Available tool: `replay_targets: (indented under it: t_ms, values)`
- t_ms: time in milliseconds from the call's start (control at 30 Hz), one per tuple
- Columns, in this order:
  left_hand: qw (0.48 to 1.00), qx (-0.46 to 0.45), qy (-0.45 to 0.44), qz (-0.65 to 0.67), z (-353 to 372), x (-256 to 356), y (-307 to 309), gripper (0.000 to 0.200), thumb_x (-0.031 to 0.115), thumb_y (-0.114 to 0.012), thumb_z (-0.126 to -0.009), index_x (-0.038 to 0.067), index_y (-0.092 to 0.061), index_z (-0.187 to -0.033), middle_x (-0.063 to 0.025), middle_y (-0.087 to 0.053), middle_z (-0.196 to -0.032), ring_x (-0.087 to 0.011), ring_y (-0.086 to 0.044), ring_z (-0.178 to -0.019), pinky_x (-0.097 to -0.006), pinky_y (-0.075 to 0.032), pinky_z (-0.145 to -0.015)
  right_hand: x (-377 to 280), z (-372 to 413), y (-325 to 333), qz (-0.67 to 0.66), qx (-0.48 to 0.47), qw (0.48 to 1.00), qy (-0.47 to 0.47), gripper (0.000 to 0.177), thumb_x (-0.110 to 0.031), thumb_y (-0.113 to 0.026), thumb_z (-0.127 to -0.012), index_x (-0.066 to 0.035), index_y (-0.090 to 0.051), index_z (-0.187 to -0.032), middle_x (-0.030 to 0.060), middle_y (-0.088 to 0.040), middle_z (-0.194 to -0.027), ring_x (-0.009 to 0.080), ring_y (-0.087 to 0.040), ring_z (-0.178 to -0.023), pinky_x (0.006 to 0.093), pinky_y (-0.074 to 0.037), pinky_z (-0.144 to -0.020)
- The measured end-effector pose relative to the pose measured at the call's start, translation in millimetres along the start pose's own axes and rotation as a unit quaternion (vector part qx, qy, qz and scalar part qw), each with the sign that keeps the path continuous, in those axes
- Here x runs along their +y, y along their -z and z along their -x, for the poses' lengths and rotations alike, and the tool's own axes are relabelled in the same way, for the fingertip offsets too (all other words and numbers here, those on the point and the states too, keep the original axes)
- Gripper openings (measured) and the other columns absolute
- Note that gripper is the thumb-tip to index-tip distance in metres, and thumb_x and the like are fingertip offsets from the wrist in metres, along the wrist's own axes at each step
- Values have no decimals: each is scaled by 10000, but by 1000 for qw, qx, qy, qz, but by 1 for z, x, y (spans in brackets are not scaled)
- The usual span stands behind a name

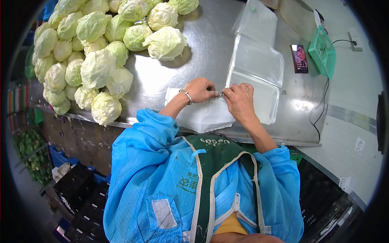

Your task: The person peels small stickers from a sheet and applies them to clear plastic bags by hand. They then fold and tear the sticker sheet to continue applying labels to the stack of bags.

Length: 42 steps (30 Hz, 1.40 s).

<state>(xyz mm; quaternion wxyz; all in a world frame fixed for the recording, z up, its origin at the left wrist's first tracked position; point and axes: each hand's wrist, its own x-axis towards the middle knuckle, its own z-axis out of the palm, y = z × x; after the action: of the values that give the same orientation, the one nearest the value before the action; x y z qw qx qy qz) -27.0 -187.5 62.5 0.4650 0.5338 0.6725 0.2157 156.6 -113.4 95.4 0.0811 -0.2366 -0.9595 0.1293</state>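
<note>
A white plastic bag [206, 115] lies at the table's front edge, right before my body. My left hand [199, 90], with a metal bracelet at the wrist, is closed in a pinch at the bag's upper edge. My right hand [241, 100] pinches the same edge from the other side, its fingertips almost touching those of the left. A small shiny bit shows between the fingertips, too small to make out. Partly under my right hand lies a stack of clear plastic bags [259, 60], running back across the table.
Many pale green cabbages [97, 69] are heaped on the left of the metal table [206, 44]. Toward the right lie a phone [299, 59] and a green plastic basket [323, 52], with a black cable [324, 95] beside them. Dark crates [83, 194] stand below left.
</note>
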Motion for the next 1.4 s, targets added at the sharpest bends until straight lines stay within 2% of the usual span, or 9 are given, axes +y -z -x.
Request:
replay_targets:
  t_ms: [333,433,633,833,1033,1133,1233,1333,1400]
  values:
    - [996,34,64,56,-5,-11,-6,297,307,-643,-826,16,-694,-800,-111,-651,-683,-189,-579,-610,-333,-462,-615,12,18,-7,-101,-38,994,-19,196,-138,-663,-795,-137,-691,-989,38,-615,-838,242,-538,-917,431,-309,-942]
    - [996,38,68,38,-3,-11,-3,294,313,-638,-828,26,-697,-811,-109,-657,-698,-194,-592,-625,-334,-467,-625,21,13,6,-170,-76,978,-98,219,-159,-640,-821,-152,-689,-1034,43,-618,-828,249,-533,-911,416,-310,-932]
    - [997,42,25,-52,-3,3,-5,289,339,-637,-825,60,-705,-857,-116,-684,-784,-261,-640,-714,-366,-494,-677,25,-12,16,-92,-128,985,-73,257,-191,-626,-836,-175,-674,-1088,70,-594,-895,261,-514,-934,441,-306,-939]
    - [995,39,4,-93,-3,13,-6,293,339,-640,-826,59,-702,-887,-133,-688,-834,-301,-653,-773,-386,-503,-702,25,-25,15,-14,-172,983,-60,550,-296,-699,-774,-224,-537,-1295,124,-567,-1027,295,-493,-1056,509,-233,-1039]
    - [994,42,-9,-96,0,19,-8,291,336,-649,-822,56,-701,-879,-143,-687,-829,-310,-654,-774,-397,-504,-702,53,-29,0,-193,-149,963,-111,708,-316,-678,-805,-212,-365,-1432,148,-548,-1175,331,-480,-1170,523,-260,-1054]
    - [995,52,-19,-86,-1,20,-10,281,330,-648,-822,57,-696,-870,-142,-682,-809,-314,-650,-763,-400,-501,-692,65,-29,-6,-514,-106,823,-217,706,-378,-624,-864,-194,-295,-1461,146,-473,-1292,349,-502,-1154,485,-383,-994]
    - [994,57,-30,-86,-1,22,-11,269,322,-647,-824,60,-689,-862,-141,-677,-793,-315,-646,-754,-403,-495,-682,74,-26,-1,-767,-39,577,-278,715,-397,-569,-910,-193,-197,-1487,151,-380,-1363,342,-525,-1114,447,-469,-924]
    - [995,48,-37,-84,-1,20,-14,256,316,-644,-829,66,-686,-861,-137,-674,-785,-315,-643,-748,-401,-492,-676,81,-18,0,-818,-8,517,-253,724,-394,-537,-930,-215,-123,-1497,157,-317,-1399,349,-531,-1092,446,-484,-916]
    - [996,38,-38,-74,0,17,-15,250,313,-643,-830,70,-687,-865,-134,-674,-786,-316,-641,-745,-398,-490,-672,86,-9,3,-801,1,537,-265,712,-354,-534,-935,-229,-115,-1497,158,-309,-1405,334,-529,-1095,446,-491,-909]
